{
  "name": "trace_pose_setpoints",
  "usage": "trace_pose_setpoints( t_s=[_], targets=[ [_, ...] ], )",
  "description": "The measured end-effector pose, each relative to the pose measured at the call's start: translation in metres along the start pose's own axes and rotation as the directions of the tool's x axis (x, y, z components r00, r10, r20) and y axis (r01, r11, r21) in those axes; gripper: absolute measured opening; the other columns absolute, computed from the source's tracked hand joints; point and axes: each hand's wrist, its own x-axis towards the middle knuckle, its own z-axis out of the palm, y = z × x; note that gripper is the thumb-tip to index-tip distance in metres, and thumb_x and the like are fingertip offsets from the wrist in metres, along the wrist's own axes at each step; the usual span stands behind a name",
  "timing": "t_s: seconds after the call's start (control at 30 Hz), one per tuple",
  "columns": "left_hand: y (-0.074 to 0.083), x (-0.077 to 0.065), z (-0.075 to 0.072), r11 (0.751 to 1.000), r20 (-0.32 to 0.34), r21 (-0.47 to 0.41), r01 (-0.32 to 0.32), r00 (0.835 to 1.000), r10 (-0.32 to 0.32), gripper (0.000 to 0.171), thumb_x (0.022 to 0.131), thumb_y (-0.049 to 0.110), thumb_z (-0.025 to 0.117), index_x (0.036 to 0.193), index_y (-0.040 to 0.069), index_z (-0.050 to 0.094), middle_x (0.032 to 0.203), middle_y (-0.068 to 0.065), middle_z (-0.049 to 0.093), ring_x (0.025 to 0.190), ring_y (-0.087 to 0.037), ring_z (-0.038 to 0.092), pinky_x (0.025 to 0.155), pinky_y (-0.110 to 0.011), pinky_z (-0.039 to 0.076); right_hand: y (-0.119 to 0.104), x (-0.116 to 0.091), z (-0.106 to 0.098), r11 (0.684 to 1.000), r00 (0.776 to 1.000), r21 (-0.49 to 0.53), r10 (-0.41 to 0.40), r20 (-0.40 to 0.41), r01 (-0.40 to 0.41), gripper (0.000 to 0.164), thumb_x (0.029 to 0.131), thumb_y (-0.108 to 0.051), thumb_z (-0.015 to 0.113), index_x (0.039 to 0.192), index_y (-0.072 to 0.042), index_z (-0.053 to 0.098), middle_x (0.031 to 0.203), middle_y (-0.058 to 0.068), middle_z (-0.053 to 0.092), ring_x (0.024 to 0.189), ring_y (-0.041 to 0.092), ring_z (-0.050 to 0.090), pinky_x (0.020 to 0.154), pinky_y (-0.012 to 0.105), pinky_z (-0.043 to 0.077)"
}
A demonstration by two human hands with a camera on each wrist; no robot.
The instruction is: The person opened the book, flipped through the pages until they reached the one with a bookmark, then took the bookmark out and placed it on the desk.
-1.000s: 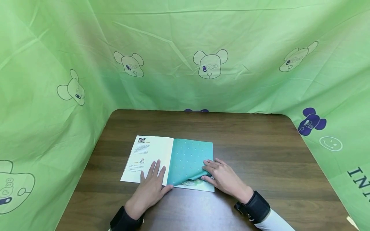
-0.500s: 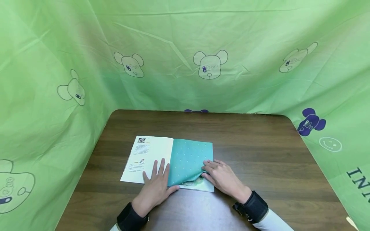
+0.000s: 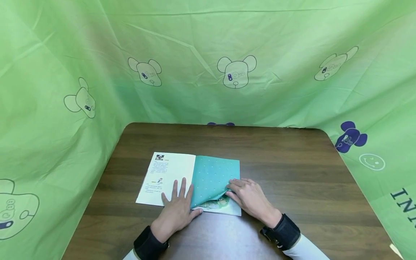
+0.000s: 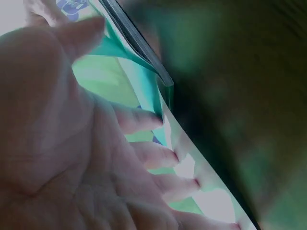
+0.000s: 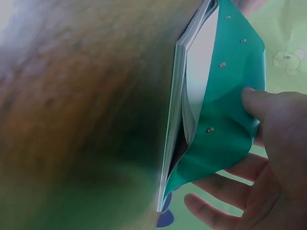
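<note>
An open book (image 3: 171,164) lies on the table, its white left page printed with text and small pictures. Its right-hand teal dotted page (image 3: 211,173) has the near corner curled up, baring a white page with a green picture (image 3: 216,204) beneath. My left hand (image 3: 175,213) rests with spread fingers on the left page by the spine, its thumb at the book's near edge. At the right edge, my right hand (image 3: 253,198) pinches the teal page (image 5: 223,110); in the right wrist view the thumb (image 5: 259,103) lies on one face, the other fingers behind it.
The brown wooden table (image 3: 292,173) extends around the book. A green curtain (image 3: 188,36) with printed bear heads hangs behind it and along both sides. A small pale object (image 3: 396,251) shows at the lower right edge.
My left hand has slid a little to the right, towards the spine. My right hand keeps its place at the page's edge, while the curl of the teal page has shifted slightly.
</note>
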Motion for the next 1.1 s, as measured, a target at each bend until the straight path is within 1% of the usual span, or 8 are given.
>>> trace_pose_setpoints(
  t_s=[0.33, 0.53, 0.63, 0.73, 0.83, 0.9, 0.97, 1.1],
  targets=[
    [0.004, 0.004, 0.001, 1.000, -0.036, 0.031, 0.002, 0.999, -0.001, 0.074, 0.097, 0.054, 0.044, 0.155, 0.009, 0.032, 0.160, -0.026, 0.023, 0.143, -0.051, 0.018, 0.090, -0.082, 0.028, -0.003, 0.005, -0.003, 1.000, 0.995, -0.010, -0.012, -0.100, 0.011, 0.033, 0.094, -0.039, 0.059, 0.106, -0.013, 0.076, 0.117, 0.008, 0.072, 0.109, 0.024, 0.065, 0.091, 0.044, 0.052],
    [0.006, 0.006, 0.001, 0.999, -0.035, 0.020, 0.025, 0.999, -0.024, 0.071, 0.096, 0.048, 0.049, 0.154, 0.010, 0.034, 0.159, -0.025, 0.025, 0.143, -0.051, 0.020, 0.090, -0.082, 0.028, -0.003, 0.008, -0.008, 1.000, 0.986, 0.022, -0.013, -0.168, 0.017, 0.038, 0.089, -0.038, 0.067, 0.111, -0.008, 0.073, 0.127, 0.012, 0.066, 0.119, 0.027, 0.060, 0.093, 0.046, 0.051],
    [0.006, 0.006, 0.001, 0.999, -0.036, 0.002, 0.042, 0.998, -0.042, 0.070, 0.096, 0.044, 0.051, 0.154, 0.010, 0.033, 0.159, -0.024, 0.026, 0.143, -0.050, 0.021, 0.091, -0.082, 0.027, -0.001, 0.008, -0.011, 0.999, 0.978, 0.040, 0.021, -0.208, -0.013, 0.051, 0.085, -0.038, 0.071, 0.123, -0.005, 0.067, 0.135, 0.013, 0.061, 0.124, 0.028, 0.056, 0.093, 0.047, 0.051],
    [0.006, 0.007, 0.000, 0.998, -0.042, -0.017, 0.056, 0.998, -0.057, 0.069, 0.097, 0.041, 0.051, 0.155, 0.010, 0.032, 0.160, -0.022, 0.026, 0.143, -0.048, 0.021, 0.092, -0.081, 0.027, 0.002, 0.005, -0.013, 0.995, 0.962, 0.066, 0.084, -0.261, -0.069, 0.067, 0.082, -0.038, 0.074, 0.136, -0.002, 0.057, 0.140, 0.016, 0.056, 0.126, 0.029, 0.053, 0.092, 0.049, 0.051],
    [0.005, 0.007, -0.001, 0.997, -0.050, -0.043, 0.065, 0.996, -0.068, 0.068, 0.097, 0.039, 0.051, 0.155, 0.010, 0.030, 0.160, -0.021, 0.027, 0.144, -0.047, 0.021, 0.093, -0.081, 0.027, 0.005, 0.002, -0.013, 0.988, 0.944, 0.081, 0.152, -0.294, -0.134, 0.071, 0.081, -0.036, 0.075, 0.138, 0.001, 0.053, 0.136, 0.017, 0.058, 0.121, 0.029, 0.055, 0.090, 0.049, 0.052],
    [0.004, 0.007, -0.002, 0.996, -0.062, -0.061, 0.065, 0.996, -0.069, 0.068, 0.097, 0.039, 0.051, 0.155, 0.009, 0.031, 0.160, -0.020, 0.028, 0.144, -0.047, 0.022, 0.092, -0.081, 0.028, 0.006, 0.000, -0.012, 0.986, 0.945, 0.071, 0.166, -0.282, -0.152, 0.065, 0.082, -0.036, 0.074, 0.132, 0.001, 0.057, 0.129, 0.015, 0.062, 0.115, 0.028, 0.059, 0.087, 0.048, 0.053],
    [0.002, 0.007, -0.003, 0.994, -0.082, -0.086, 0.063, 0.994, -0.070, 0.068, 0.097, 0.039, 0.052, 0.154, 0.008, 0.033, 0.158, -0.020, 0.031, 0.143, -0.047, 0.024, 0.091, -0.081, 0.029, 0.005, -0.001, -0.012, 0.988, 0.958, 0.044, 0.157, -0.238, -0.150, 0.055, 0.082, -0.037, 0.073, 0.124, -0.002, 0.062, 0.124, 0.014, 0.064, 0.111, 0.027, 0.061, 0.086, 0.046, 0.054],
    [-0.001, 0.009, -0.005, 0.986, -0.120, -0.151, 0.064, 0.989, -0.083, 0.067, 0.096, 0.042, 0.053, 0.151, 0.006, 0.039, 0.154, -0.022, 0.038, 0.141, -0.047, 0.030, 0.090, -0.081, 0.030, 0.000, -0.002, -0.008, 0.998, 0.993, 0.022, 0.066, -0.093, -0.064, 0.050, 0.083, -0.039, 0.072, 0.120, -0.006, 0.066, 0.133, 0.016, 0.061, 0.119, 0.031, 0.059, 0.094, 0.049, 0.050]
  ],
)
